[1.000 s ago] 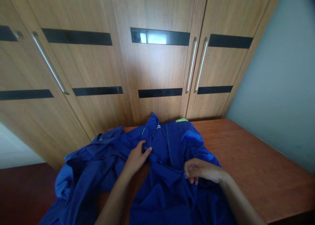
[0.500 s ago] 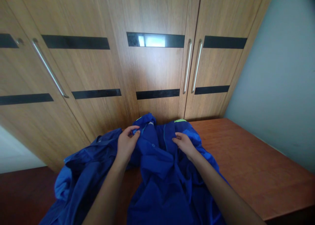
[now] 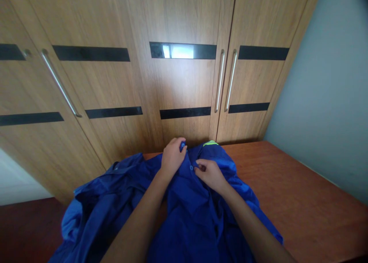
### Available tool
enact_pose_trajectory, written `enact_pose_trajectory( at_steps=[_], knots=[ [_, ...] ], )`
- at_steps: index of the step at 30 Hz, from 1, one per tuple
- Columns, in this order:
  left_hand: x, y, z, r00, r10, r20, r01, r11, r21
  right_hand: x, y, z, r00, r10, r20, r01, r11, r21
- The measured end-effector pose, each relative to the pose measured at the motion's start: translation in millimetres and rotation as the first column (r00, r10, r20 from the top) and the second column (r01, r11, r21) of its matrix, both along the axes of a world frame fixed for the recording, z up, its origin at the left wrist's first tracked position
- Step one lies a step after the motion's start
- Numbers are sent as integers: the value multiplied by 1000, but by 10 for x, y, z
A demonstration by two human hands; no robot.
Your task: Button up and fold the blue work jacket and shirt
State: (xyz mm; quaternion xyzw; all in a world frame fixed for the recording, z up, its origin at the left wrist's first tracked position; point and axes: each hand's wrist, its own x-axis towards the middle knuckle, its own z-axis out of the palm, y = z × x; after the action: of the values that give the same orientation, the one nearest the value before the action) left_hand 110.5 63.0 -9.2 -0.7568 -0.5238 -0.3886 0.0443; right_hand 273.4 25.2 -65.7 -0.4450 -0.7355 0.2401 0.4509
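A dark blue buttoned jacket [image 3: 186,217] lies in folds on the reddish-brown wooden surface, with a yellow-green strip near its far end. My left hand [image 3: 173,154] is closed on the upper front edge of the jacket, a small button showing between thumb and forefinger. Just to the right and slightly nearer, my right hand [image 3: 209,174] has its fingertips pinched on the other side of the front opening. Another button [image 3: 191,168] shows on the cloth beside the right fingertips. How much cloth the right fingers hold is partly hidden.
A second heap of blue clothing [image 3: 106,201] lies to the left, partly behind my left forearm. Behind the wooden surface [image 3: 293,190] stands a wooden wardrobe [image 3: 184,79] with black strips and metal handles [image 3: 220,81]. A pale wall [image 3: 324,102] bounds the right side.
My left hand has moved right, drawing the left front edge of the jacket over towards the right one. My right hand has shifted slightly down and left and its fingers have curled more.
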Motion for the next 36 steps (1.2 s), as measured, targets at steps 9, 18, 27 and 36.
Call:
enact_pose_trajectory(
  at_steps=[9,18,27,36],
  knots=[
    [-80,-406,-233,984,53,-172,-50,998,25,-19,-56,-559,976,-13,-217,-36,974,-223],
    [-33,-656,-528,994,-109,1,99,898,-429,-54,-131,-536,967,-86,-241,32,975,-219],
    [-27,-663,-615,999,-46,18,49,914,-403,-61,-163,-529,928,-68,-366,-22,972,-235],
    [-24,-705,-593,970,59,-234,-122,956,-266,-52,-193,-500,877,-135,-461,-24,946,-323]
  ],
)
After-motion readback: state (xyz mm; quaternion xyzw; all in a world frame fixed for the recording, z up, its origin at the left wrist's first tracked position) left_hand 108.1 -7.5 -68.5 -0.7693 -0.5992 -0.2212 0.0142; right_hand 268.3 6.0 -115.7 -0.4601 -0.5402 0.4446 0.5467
